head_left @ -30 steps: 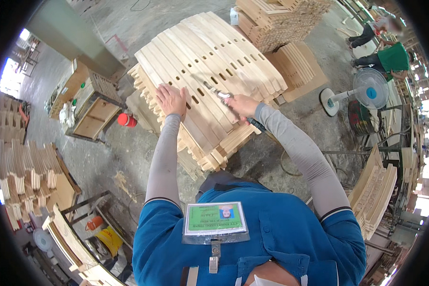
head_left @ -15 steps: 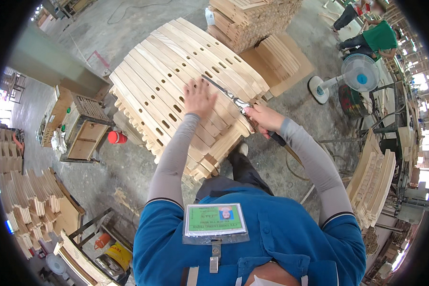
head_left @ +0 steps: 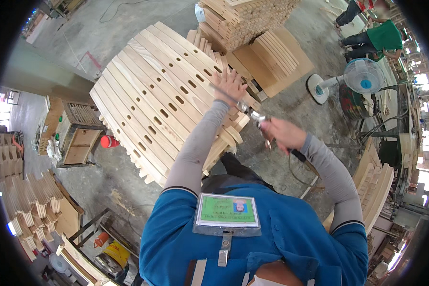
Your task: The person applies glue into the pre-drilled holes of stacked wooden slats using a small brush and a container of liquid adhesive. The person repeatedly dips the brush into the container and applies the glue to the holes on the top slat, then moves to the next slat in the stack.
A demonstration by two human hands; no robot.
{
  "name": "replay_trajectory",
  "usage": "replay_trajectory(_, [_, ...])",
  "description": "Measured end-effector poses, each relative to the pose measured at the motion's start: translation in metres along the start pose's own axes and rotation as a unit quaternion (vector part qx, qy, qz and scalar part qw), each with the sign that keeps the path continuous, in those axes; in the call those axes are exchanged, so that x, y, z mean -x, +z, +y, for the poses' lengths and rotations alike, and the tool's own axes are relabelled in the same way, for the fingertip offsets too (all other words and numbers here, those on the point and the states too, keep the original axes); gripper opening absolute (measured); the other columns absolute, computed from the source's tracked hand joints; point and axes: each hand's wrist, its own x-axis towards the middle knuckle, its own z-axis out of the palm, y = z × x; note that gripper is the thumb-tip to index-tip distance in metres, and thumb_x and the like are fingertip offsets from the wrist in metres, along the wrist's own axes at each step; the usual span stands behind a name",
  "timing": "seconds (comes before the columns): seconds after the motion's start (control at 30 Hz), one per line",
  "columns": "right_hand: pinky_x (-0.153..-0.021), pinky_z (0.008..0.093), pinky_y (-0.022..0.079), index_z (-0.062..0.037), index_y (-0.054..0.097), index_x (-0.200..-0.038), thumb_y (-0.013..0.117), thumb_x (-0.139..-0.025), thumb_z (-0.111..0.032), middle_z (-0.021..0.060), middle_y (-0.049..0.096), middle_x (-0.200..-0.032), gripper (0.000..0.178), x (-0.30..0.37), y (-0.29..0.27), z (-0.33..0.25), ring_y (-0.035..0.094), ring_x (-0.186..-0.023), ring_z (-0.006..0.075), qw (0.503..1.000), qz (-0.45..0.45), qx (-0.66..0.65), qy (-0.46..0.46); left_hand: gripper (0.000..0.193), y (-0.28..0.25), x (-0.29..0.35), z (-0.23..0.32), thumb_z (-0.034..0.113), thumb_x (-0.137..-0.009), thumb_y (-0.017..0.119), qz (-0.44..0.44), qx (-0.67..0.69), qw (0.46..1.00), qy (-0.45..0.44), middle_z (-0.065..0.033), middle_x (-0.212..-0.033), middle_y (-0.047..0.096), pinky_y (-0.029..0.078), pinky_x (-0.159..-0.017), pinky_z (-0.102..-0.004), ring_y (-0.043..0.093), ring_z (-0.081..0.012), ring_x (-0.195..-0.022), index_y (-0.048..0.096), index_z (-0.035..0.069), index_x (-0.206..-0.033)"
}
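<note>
A broad layer of pale wooden slats (head_left: pixel 143 95) with oval slots lies in front of me. My left hand (head_left: pixel 231 87) is palm down at the right side of this layer, fingers stretched out and somewhat spread. My right hand (head_left: pixel 285 134) is closed round the handle of a silver air tool (head_left: pixel 252 114) with a long thin tip, held right of the slats. A hose runs from its lower end. The tip is smeared by motion and crosses over my left hand in the picture; whether it touches anything, I cannot tell.
Beyond stands a tall stack of wooden pieces (head_left: pixel 243 24), beside a cardboard sheet (head_left: pixel 298 62) with more slats. A fan (head_left: pixel 364 76) is at right, near two people. A wooden cabinet (head_left: pixel 83 138) and red container (head_left: pixel 109 141) stand left.
My left hand has moved right across the slats. My right hand and the air tool have shifted right and slightly down, and the slats sit farther left in the picture.
</note>
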Motion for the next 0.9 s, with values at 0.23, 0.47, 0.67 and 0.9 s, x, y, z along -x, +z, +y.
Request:
replay_trajectory(0.23, [-0.03,0.0279,0.039,-0.0012,0.04,-0.081,0.032,-0.093,-0.034,0.0089,0.048,-0.057,0.036,-0.014,-0.03,-0.014,0.044,-0.034,0.0147,0.995,-0.069,0.067,0.024,0.043,0.01,-0.01,-0.003,0.039,-0.082,0.046,-0.017,0.027,0.999,0.02,-0.0162,-0.109,0.052,0.019,-0.103,-0.046,0.035,-0.033,-0.119,0.061,0.001,-0.092])
replay_trajectory(0.47, [-0.028,0.0289,0.039,0.001,0.043,-0.08,0.031,-0.093,-0.035,0.0111,0.051,-0.058,0.04,-0.032,-0.061,-0.024,0.045,-0.032,0.0155,0.996,-0.033,0.082,0.023,0.044,0.014,-0.008,-0.009,0.041,-0.084,0.041,-0.044,-0.026,0.999,0.017,-0.0168,-0.111,0.051,0.018,-0.103,-0.0455,0.036,-0.0315,-0.119,0.059,0.002,-0.095])
replay_trajectory(0.67, [-0.029,0.0353,0.039,0.0026,0.044,-0.081,0.032,-0.093,-0.036,0.0091,0.044,-0.046,0.042,-0.081,-0.069,-0.029,0.045,-0.03,0.0199,0.992,0.006,0.125,-0.031,0.046,0.011,-0.004,-0.01,0.039,-0.081,0.043,-0.03,0.005,1.0,0.006,-0.014,-0.117,0.05,0.014,-0.103,-0.0516,0.032,-0.0308,-0.123,0.054,0.002,-0.108])
replay_trajectory(0.9, [-0.029,0.0338,0.039,0.0036,0.045,-0.089,0.031,-0.092,-0.034,0.0107,0.049,-0.055,0.04,-0.14,-0.067,-0.08,0.045,-0.032,0.0169,0.993,-0.03,0.117,-0.004,0.057,0.005,-0.012,-0.013,0.048,-0.079,0.04,-0.075,-0.017,0.993,-0.09,-0.0076,-0.132,0.038,0.002,-0.104,-0.0556,0.021,-0.031,-0.13,0.043,0.016,-0.126])
